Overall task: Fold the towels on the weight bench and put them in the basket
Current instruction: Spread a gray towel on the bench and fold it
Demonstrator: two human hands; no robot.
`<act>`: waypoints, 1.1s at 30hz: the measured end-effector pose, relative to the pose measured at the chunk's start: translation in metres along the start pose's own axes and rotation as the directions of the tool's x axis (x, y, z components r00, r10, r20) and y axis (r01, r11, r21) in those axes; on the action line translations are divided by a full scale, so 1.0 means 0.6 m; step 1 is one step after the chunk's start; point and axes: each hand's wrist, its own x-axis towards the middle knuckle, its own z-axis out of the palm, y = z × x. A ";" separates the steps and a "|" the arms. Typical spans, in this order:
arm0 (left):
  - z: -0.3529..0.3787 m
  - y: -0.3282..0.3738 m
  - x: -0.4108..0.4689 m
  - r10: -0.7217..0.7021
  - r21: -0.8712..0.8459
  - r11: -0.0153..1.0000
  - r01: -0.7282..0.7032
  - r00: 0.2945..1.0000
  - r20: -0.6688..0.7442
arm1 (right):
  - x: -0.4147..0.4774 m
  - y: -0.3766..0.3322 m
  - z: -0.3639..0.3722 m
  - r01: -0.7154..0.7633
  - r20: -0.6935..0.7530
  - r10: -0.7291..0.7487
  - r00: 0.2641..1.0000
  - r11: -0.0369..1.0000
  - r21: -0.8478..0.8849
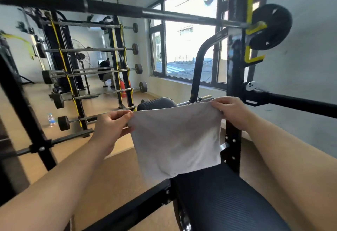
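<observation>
A white towel hangs in the air above the black padded weight bench, stretched flat between both hands. My left hand pinches its upper left corner. My right hand grips the upper right corner. The towel's lower edge dangles just over the near end of the bench seat. No basket is in view.
A barbell with a black plate rests on the rack uprights above the bench. A rack of barbells stands to the left on the wooden floor, with a water bottle beside it. A person sits far back by the window.
</observation>
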 end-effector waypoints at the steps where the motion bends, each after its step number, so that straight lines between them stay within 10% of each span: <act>1: -0.005 0.014 -0.011 0.013 0.006 1.000 -0.013 1.000 0.001 | -0.017 -0.010 -0.005 0.018 0.001 -0.018 1.000 1.000 0.001; 33: -0.176 0.012 -0.389 -0.187 -0.056 0.980 0.190 0.981 0.056 | -0.486 -0.041 -0.041 0.047 -0.114 -0.030 0.993 0.987 0.151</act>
